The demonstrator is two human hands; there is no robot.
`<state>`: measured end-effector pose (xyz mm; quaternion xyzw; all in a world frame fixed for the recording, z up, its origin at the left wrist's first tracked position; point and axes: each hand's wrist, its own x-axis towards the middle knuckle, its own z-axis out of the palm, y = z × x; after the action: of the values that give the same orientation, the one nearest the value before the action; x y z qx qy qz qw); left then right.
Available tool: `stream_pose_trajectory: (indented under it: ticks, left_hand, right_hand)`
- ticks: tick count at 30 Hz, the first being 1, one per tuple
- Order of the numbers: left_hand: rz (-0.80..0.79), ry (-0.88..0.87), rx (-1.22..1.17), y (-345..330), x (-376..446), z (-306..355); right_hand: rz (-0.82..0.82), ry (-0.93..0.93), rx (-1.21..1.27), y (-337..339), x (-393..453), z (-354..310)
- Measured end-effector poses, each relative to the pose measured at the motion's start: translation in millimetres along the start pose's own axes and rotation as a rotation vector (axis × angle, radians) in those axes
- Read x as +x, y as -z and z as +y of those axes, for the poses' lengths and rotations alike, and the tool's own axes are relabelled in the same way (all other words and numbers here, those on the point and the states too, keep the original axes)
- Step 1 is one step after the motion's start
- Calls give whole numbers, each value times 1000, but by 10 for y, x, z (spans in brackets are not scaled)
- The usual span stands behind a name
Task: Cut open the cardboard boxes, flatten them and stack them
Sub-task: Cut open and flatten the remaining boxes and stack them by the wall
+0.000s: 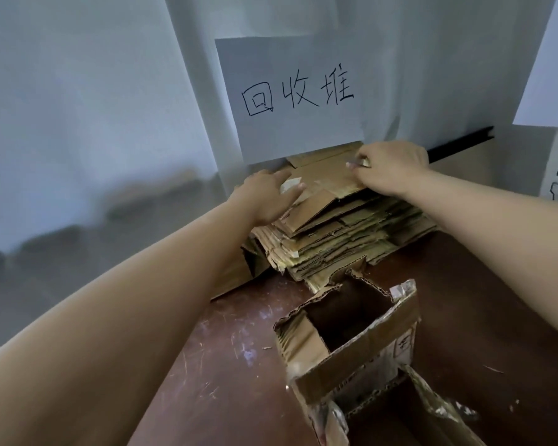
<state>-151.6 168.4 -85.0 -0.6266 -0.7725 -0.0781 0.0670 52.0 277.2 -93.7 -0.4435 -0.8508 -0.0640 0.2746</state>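
Head view. Item: top flattened sheet (327, 181) on cardboard stack (339, 236), 12 o'clock on table (226, 365). I judge it light, stiff, bends at creases; take by edges. L hand (268, 196) flat, pressing sheet. R hand (390, 167) pinches far edge, small metallic obj. in fingers, unclear. Open box (348, 336) at 6 o'clock: looks empty.

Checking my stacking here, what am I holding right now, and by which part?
Right hand grips the top flattened cardboard piece at its far right edge; a small metallic tool shows between the fingers. Left hand presses flat on its left side.
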Motion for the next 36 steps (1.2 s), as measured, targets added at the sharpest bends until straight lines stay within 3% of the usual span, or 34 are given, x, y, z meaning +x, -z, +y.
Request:
stream_pose_trajectory:
  ticks: [10, 17, 23, 32, 36]
  left_hand:
    - [75, 25, 86, 316, -1216, -416]
    - [110, 4, -118, 422, -2205, -541]
    - [102, -28, -146, 363, -3057, -481]
    - [166, 224, 4, 374, -4441, -1020]
    - [166, 503, 177, 607, -4957, -1420]
  right_hand:
    - [-39, 263, -51, 517, -445, -779]
    - [-81, 378, -35, 935, -954, -1401]
    - [-90, 426, 46, 1171, -1394, -1803]
    - [-244, 606, 201, 701, -2165, -2962]
    - [-280, 650, 249, 565, -2319, -3354]
